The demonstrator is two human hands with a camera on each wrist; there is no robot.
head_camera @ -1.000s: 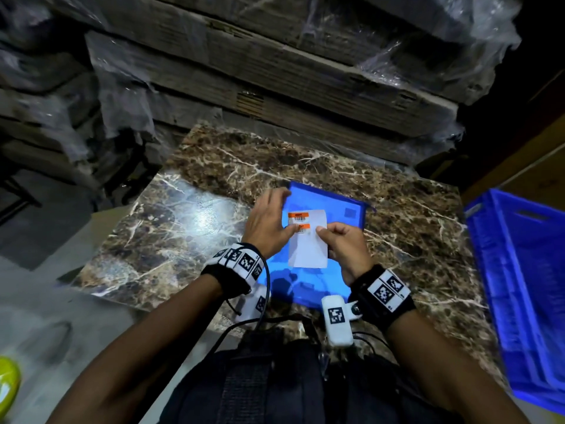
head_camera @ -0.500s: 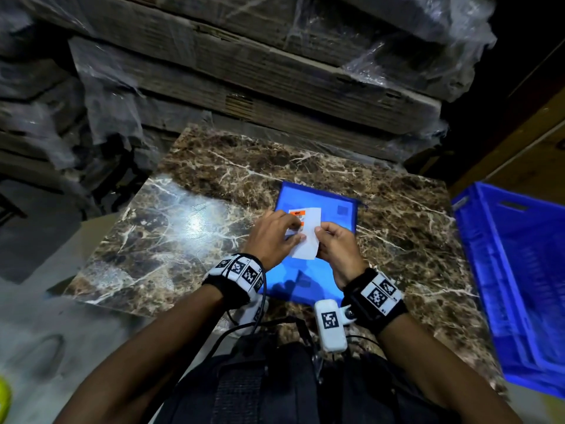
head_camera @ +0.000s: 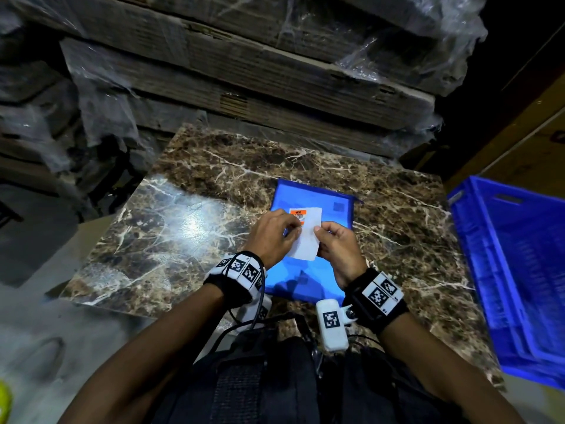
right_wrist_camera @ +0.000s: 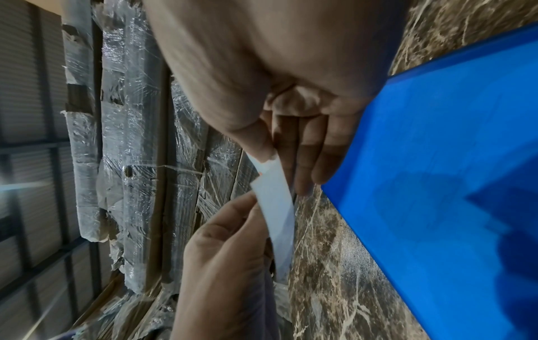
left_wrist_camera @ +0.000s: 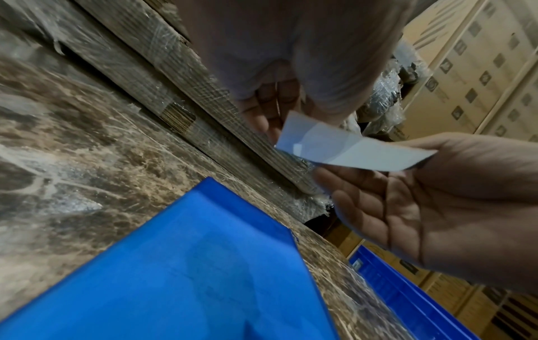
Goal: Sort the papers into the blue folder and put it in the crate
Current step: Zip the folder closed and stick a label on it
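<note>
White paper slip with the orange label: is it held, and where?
Yes: the left hand pinches the white paper slip's left edge, the right hand its right edge.

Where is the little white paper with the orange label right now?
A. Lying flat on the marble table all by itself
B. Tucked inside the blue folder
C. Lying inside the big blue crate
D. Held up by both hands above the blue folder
D: the left hand and the right hand each pinch a side of the small white paper slip with the orange label, lifted over the flat blue plastic folder.
</note>
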